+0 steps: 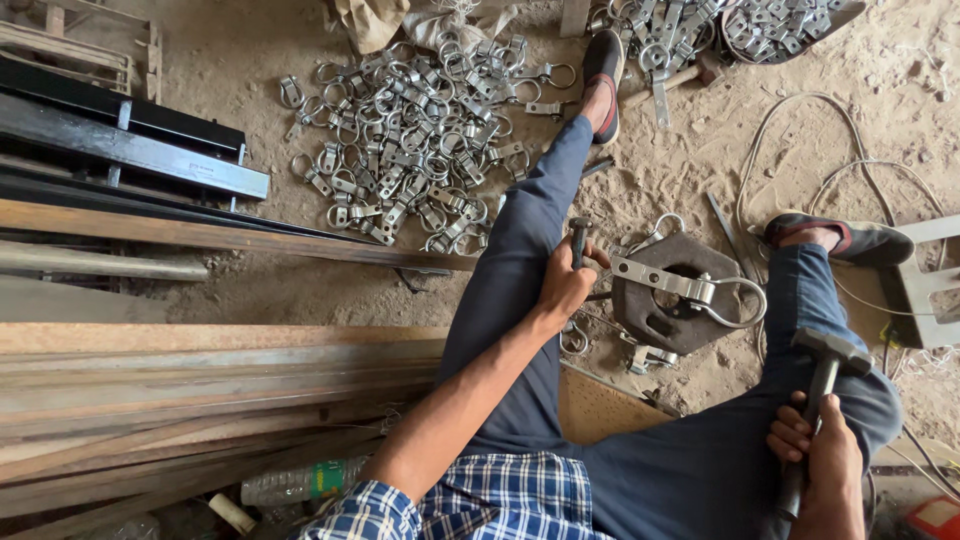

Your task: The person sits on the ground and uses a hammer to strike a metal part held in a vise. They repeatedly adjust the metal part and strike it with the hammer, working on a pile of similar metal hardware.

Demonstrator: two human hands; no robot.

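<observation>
Sitting on the sandy floor with legs stretched out, a person is working over a dark iron block (pixel 672 300), which is lying on the ground between the two legs. A flat metal clamp with a ring end (pixel 690 288) is lying across the top of this block, its ring hanging over the block's right edge. The left hand (pixel 565 285) is staying just left of the block and is gripping a short dark punch (pixel 579 240), which is standing almost upright in the closed fist, near the clamp's left end. The right hand (pixel 825 460) is resting on the right thigh, below and right of the block, and is clenching the handle of a hammer (pixel 825 375); the hammer head is pointing up, well apart from the block. A big heap of similar clamps (pixel 420 140) is lying on the floor above and left of the block, beyond the left leg. Some long steel bars and rusty planks (pixel 180 390) are lying far left of the block. Thin pale wires (pixel 790 130) are curling on the sand above and right of the block.
</observation>
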